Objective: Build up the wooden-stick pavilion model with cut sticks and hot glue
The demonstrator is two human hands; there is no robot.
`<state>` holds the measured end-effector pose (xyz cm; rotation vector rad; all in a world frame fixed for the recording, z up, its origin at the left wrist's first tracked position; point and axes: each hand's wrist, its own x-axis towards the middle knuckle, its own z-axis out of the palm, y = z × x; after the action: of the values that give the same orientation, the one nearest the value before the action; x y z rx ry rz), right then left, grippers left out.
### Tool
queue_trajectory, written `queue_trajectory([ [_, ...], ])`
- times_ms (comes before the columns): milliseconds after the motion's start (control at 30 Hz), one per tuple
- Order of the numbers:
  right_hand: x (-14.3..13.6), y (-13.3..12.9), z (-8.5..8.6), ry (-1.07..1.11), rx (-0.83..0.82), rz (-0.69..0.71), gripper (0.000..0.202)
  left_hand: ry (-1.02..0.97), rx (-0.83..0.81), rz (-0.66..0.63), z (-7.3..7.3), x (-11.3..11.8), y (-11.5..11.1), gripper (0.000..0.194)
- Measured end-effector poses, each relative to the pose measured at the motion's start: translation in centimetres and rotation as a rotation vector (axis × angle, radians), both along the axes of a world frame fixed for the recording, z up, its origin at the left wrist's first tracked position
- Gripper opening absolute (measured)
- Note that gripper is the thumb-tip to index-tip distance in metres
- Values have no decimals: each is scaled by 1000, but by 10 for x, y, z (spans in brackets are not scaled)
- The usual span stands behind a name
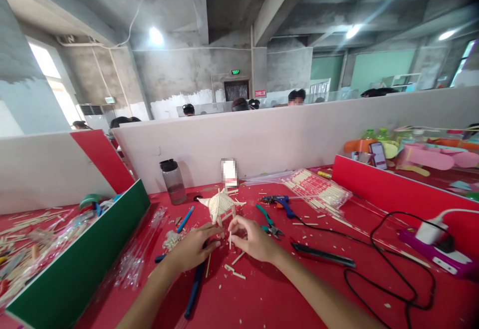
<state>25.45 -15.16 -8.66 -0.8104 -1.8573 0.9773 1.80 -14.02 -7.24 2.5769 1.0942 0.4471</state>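
Observation:
A small pavilion-like model made of pale wooden sticks stands on the red table, its pointed roof spreading outward. At its front left is my left hand, fingers bent and apart near the model's base; no object shows between them. My right hand pinches a short wooden stick upright between thumb and forefinger, just in front of the model's right side. Loose stick pieces lie below the hands. A dark blue tool lies in front of my left hand.
Green-handled pliers, a blue glue gun with a black cable, and a black cutter lie to the right. Bagged sticks are behind. A bottle stands back left. Green and red dividers flank the table.

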Motion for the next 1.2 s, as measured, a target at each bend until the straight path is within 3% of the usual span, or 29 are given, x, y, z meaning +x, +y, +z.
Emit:
queue_trajectory([
  [200, 1, 1, -2, -9, 17, -21, 7, 3, 30, 59, -2, 5, 1, 41],
  [467, 1, 3, -4, -53, 28, -42, 4, 28, 106, 141, -18, 8, 8, 45],
  [600, 2, 4, -5, -56, 16, -71, 3, 9, 148, 155, -7, 11, 4, 34],
  [800, 3, 5, -2, 9, 17, -80, 1, -33, -26, 82, 18, 27, -16, 29],
  [1000, 5, 3, 2, 8, 44, -73, 4, -45, -64, 103, 13, 33, -18, 23],
  [1200, 2, 4, -4, -45, 62, -75, 4, 18, -41, 93, 11, 33, -19, 14],
])
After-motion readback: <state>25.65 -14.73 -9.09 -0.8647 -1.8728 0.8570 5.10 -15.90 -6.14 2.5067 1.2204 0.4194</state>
